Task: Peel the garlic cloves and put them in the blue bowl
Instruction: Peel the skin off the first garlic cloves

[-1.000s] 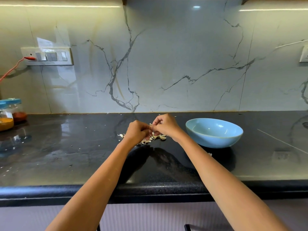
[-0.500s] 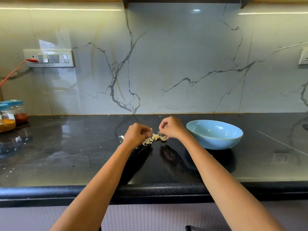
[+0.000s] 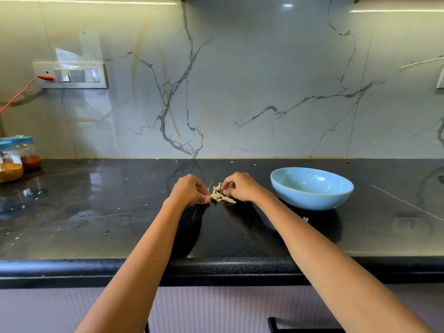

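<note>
Hands (image 3: 189, 189) (image 3: 241, 187), garlic pile (image 3: 222, 197) between, touching

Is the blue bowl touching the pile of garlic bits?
Apart. The head view shows bare black counter between the blue bowl and the garlic pile.

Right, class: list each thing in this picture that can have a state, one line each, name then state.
Blue bowl: upright, nothing visible inside.
Garlic pile: loose on the counter between the hands.
Left hand: fingers curled at the pile.
Right hand: fingers curled at the pile.
Spice jars: lidded.
</note>
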